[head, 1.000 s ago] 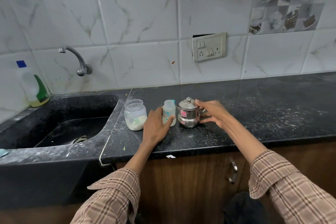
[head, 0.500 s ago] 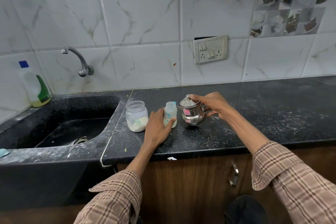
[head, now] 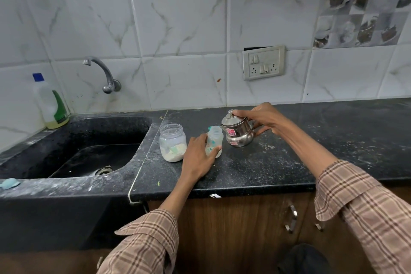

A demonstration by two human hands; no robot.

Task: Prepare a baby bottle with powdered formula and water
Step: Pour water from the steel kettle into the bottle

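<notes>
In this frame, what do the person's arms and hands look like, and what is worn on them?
Both arms wear a long-sleeved plaid shirt, beige-pink with brown and white check lines. The left sleeve and right sleeve have loose, unbuttoned cuffs pushed back, so the forearms are bare. The left hand and right hand are bare: no gloves, rings, watch or bracelets visible.

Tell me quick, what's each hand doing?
Left hand: closed around the baby bottle standing on the counter.
Right hand: holding the tilted steel kettle.
</notes>
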